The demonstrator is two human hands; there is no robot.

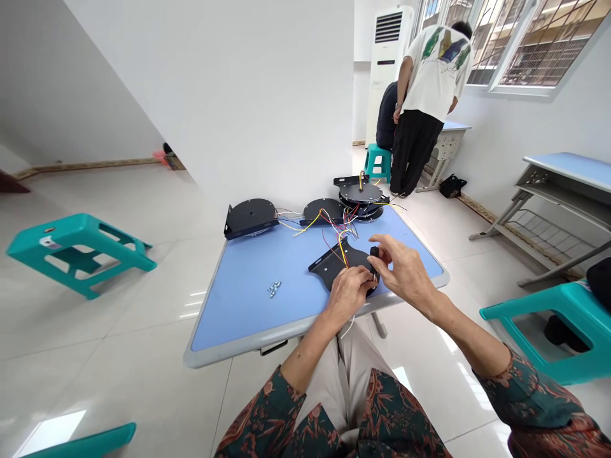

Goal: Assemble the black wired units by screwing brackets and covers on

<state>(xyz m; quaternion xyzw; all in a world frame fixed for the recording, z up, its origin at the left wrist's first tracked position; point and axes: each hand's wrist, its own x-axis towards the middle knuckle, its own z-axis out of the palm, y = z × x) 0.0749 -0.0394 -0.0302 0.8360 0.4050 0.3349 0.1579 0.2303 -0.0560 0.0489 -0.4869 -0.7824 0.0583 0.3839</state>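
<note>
My right hand [398,264] grips the black handle of a screwdriver [375,252], which stands upright over a black metal plate [329,267] at the table's near right side. On the plate lies my left hand [351,289], its fingers closed near the screwdriver's lower end. What those fingers pinch is hidden. Yellow, red and white wires [341,240] run from the plate towards the back, and a white wire hangs below my left hand. To the left, a small pile of silver screws [273,289] rests on the blue tabletop [238,305].
Along the table's back edge stand a black round-ended plate [251,216], another [324,210] and a stack of black discs [360,194] with loose wires. Green stools [81,245] flank the table. A person in a white shirt [436,76] bends over another desk beside a seated person.
</note>
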